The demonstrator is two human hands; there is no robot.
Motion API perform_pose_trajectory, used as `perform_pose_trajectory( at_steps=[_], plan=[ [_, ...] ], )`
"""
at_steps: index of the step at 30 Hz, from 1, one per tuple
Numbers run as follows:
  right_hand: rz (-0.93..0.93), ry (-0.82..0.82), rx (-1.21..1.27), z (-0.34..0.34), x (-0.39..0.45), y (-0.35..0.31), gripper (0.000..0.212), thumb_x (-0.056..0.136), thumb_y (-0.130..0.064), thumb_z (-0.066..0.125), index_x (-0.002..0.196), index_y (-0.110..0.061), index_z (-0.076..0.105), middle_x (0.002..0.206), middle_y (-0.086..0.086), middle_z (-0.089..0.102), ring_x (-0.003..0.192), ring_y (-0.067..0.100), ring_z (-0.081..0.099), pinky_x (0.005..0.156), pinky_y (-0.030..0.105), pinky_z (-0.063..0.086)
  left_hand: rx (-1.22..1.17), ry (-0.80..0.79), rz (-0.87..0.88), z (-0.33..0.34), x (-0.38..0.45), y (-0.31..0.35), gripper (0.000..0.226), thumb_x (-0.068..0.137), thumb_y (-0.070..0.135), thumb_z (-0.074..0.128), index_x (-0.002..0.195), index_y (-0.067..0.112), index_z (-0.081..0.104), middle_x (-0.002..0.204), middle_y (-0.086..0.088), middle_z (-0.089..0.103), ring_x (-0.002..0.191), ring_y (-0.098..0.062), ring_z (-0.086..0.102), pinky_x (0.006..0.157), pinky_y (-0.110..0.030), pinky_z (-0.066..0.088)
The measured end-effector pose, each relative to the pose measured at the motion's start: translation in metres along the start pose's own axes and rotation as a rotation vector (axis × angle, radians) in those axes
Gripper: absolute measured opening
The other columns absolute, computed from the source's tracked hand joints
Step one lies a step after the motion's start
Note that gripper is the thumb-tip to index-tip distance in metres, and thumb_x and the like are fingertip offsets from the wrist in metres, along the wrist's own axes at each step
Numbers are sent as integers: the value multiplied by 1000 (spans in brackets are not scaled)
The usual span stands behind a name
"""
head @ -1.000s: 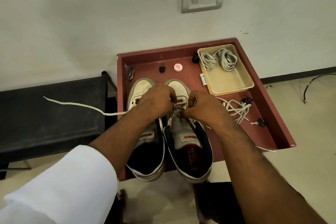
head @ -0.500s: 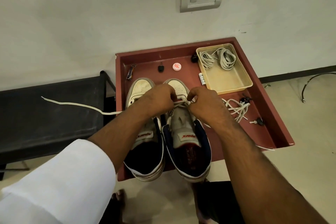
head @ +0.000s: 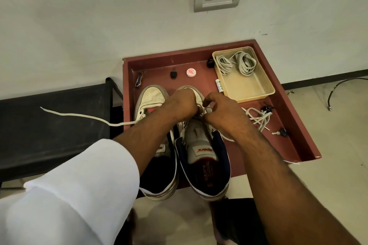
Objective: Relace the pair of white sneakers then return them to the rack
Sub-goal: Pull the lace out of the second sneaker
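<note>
Both hands met over the right sneaker: the left hand and right hand had fingers curled, pinching its white lace near the toe. The left sneaker sat touching it at nine o'clock, both inside the red tray. A beige tub with coiled laces lay at two o'clock, loose laces at three.

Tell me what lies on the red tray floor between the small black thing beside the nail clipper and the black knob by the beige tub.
In the head view, a small round white cap with red print lies between the black thing and the knob.
</note>
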State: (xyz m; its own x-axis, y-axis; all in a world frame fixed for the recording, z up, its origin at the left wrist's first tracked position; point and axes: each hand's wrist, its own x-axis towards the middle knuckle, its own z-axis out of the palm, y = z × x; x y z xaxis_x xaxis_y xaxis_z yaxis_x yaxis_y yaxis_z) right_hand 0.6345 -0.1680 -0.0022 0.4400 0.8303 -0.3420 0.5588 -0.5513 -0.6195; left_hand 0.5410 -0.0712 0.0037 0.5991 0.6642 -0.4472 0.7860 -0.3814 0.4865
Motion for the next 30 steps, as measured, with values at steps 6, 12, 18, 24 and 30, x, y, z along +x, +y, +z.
perform_pose_trajectory(
  at_steps=[6, 12, 18, 24, 30],
  plan=[
    [50, -3, 13, 0, 3, 6, 25, 78, -19, 68, 98, -30, 59, 100, -2, 60, 91, 19, 60, 74, 31, 49, -468, -238, -202, -19, 2, -17, 28, 100, 18, 56, 74, 9, 57, 65, -3, 50, 54, -11, 41, 47, -21, 38],
    [35, -43, 118, 7, 7, 9, 32, 72, -32, 74, 102, -36, 67, 113, -8, 61, 108, 17, 57, 98, 48, 45, -707, -252, -262, -24, 1, -35, 22, 99, 15, 55, 77, 14, 53, 64, 0, 45, 58, -12, 42, 57, -25, 38],
    [-17, 100, 12, 17, 11, 8, 15, 78, -44, 75, 85, -32, 72, 78, -14, 67, 82, 10, 65, 89, 42, 50, -329, -112, -134, -27, -5, -28, 18, 99, 22, 57, 100, 8, 68, 85, -3, 63, 69, -11, 49, 57, -24, 36],
    [-89, 234, -163, 22, 10, 3, 14, 87, -29, 66, 98, -28, 75, 102, -3, 71, 98, 21, 63, 89, 40, 50, -278, 108, 51, -12, 4, -35, 32, 89, 15, 70, 121, 17, 65, 98, -7, 65, 71, -5, 56, 55, -13, 39],
    [-44, 334, -216, 14, 11, 7, 9, 88, -23, 66, 88, -23, 74, 95, -1, 65, 96, 25, 59, 88, 40, 47, 7, 29, 147, -3, 23, -40, 73, 84, 11, 72, 147, 32, 42, 137, -5, 57, 110, -25, 62, 91, -35, 54]
  ],
)
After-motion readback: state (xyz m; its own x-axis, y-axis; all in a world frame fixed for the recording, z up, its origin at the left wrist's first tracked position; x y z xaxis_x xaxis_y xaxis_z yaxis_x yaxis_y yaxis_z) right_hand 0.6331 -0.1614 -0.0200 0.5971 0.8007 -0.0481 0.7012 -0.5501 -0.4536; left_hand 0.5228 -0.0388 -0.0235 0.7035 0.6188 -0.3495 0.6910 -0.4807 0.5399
